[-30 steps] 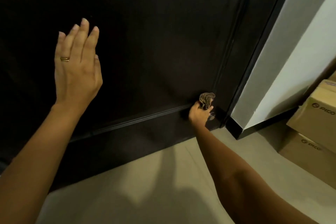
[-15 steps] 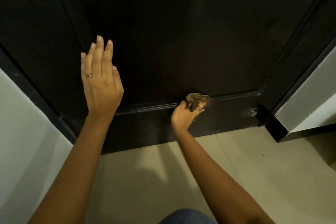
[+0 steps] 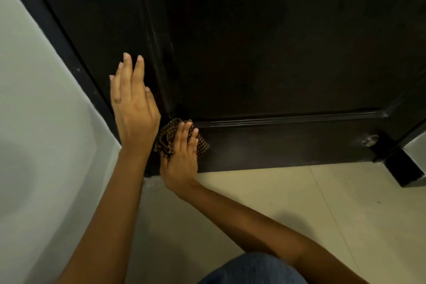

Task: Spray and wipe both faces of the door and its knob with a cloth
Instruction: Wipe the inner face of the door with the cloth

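A dark, nearly black door (image 3: 276,53) fills the upper view, with a moulded ridge across its lower part. My right hand (image 3: 182,159) presses a brown checked cloth (image 3: 166,140) flat against the bottom panel, near the door's lower left corner. My left hand (image 3: 132,104) lies flat and open on the door's left stile, fingers pointing up, a ring on one finger, just left of the cloth. A small round metal fitting (image 3: 368,140) sits low on the door at the right. No spray bottle is in view.
A pale wall (image 3: 41,122) and a dark door frame (image 3: 46,21) run along the left. Beige floor tiles (image 3: 299,203) lie below the door. The frame's dark foot (image 3: 405,168) stands at the right. My knee in blue denim (image 3: 253,270) shows at the bottom edge.
My right hand has swept the cloth leftward along the door's bottom panel, from the right edge to the lower left corner. My left hand stayed flat on the door. The view shifted left.
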